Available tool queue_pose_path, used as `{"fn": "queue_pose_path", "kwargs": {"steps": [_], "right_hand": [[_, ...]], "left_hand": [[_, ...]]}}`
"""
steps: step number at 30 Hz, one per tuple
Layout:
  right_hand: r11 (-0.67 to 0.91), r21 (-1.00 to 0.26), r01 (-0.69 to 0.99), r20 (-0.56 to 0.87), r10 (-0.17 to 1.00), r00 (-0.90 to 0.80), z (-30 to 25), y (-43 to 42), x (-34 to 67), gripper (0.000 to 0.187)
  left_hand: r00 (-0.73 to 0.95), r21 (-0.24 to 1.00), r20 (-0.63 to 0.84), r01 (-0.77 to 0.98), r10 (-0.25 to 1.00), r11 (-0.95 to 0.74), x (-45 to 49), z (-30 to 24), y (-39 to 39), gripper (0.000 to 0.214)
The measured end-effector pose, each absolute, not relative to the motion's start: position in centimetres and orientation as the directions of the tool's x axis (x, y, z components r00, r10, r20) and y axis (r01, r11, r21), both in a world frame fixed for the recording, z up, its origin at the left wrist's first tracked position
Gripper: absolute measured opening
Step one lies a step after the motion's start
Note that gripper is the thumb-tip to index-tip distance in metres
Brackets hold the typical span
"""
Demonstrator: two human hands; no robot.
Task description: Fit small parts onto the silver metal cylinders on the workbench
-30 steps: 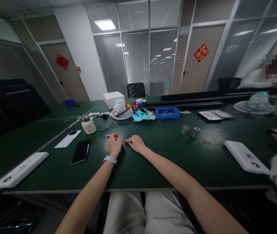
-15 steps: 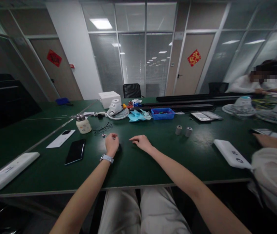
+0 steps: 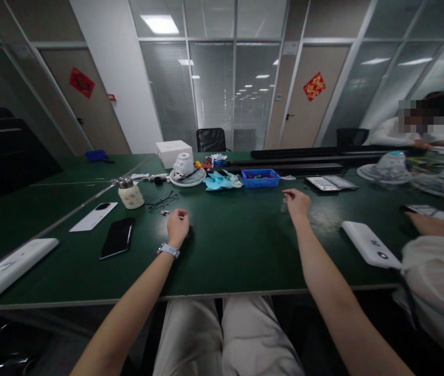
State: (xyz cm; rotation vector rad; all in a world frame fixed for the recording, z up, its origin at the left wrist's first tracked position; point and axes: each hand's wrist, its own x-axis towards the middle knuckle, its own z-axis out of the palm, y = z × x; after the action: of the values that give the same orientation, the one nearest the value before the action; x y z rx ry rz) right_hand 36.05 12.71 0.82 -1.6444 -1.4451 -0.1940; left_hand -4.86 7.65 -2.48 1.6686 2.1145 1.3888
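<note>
My right hand [image 3: 298, 204] is over the table at the right, fingers bent together and pointing left. Its fingertips are at the top of a small grey metal cylinder [image 3: 284, 207]; what lies between them is hidden. A second such cylinder is not visible, with the hand covering its earlier spot. My left hand [image 3: 178, 228], with a watch [image 3: 168, 250] on the wrist, rests on the table with its fingers curled closed. Whatever it may hold is too small to make out. Just left of it lie a small white earbud [image 3: 165, 212] and thin-framed glasses [image 3: 163, 201].
Left stand a cream jar [image 3: 131, 195], a black phone [image 3: 117, 238], a white phone [image 3: 93, 217] and a white power bank [image 3: 14, 269]. Behind are a fan part [image 3: 187, 176], light-blue blades [image 3: 222, 180] and a blue tray [image 3: 261, 184]. Another white power bank [image 3: 370, 248] lies right, beside a person's arm [image 3: 436, 224].
My right hand has moved right, from near the left hand to the metal cylinders, covering one of them. The left hand stays about where it was. The view has shifted slightly.
</note>
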Motion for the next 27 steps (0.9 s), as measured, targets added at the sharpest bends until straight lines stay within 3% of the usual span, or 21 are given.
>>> {"fn": "queue_pose_path", "kwargs": {"steps": [15,20,23,27], "right_hand": [[0.038,-0.506,0.862,0.579,0.755,0.307,0.6,12.9,36.0,0.026],[-0.055,-0.457,0.888,0.681,0.620,0.389,1.9,12.0,38.2,0.042],[-0.180,-0.537,0.824,0.536,0.681,0.498,1.2,12.3,40.9,0.062],[-0.306,-0.589,0.748,0.252,0.810,0.530,-0.9,13.3,42.9,0.048]], "left_hand": [[-0.406,0.716,0.389,0.698,0.827,0.006,-4.7,-2.1,7.3,0.016],[-0.403,0.714,0.398,0.700,0.825,-0.002,-4.7,-2.1,7.3,0.015],[-0.396,0.714,0.399,0.700,0.827,-0.009,-4.8,-2.3,7.4,0.015],[-0.382,0.709,0.403,0.705,0.832,-0.019,-4.7,-2.3,7.4,0.017]]}}
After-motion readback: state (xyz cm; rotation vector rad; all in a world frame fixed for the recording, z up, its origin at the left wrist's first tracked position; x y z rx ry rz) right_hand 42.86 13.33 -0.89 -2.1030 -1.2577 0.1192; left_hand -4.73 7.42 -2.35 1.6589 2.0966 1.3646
